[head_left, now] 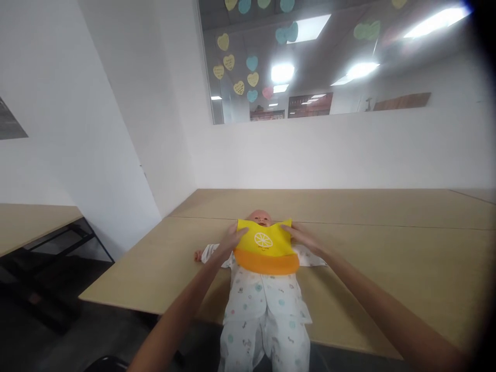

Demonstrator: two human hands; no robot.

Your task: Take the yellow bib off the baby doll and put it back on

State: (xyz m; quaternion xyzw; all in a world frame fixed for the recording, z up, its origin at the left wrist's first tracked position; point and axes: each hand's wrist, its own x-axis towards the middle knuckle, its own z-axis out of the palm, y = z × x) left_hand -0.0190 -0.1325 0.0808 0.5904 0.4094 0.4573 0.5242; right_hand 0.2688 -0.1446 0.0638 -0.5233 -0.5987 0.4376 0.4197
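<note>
A: Bright, even light here; ceiling panels (360, 68) glare white through the window (310, 57).

B: Shadows?

A: Soft ones only, under the worktop (387, 248) edge. The right corners darken into a vignette, and straight lines bow outward; everything looks slightly soft.

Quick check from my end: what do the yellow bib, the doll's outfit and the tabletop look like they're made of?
Bib: likely silicone or soft plastic; smooth, matte, with a stiff orange trough at the bottom. Both hands, left hand and right hand, hold its upper corners. Doll's outfit: thin printed cloth, wrinkled, probably cotton. Table: light wood-look laminate, flat, low sheen; seams show between panels.
</note>
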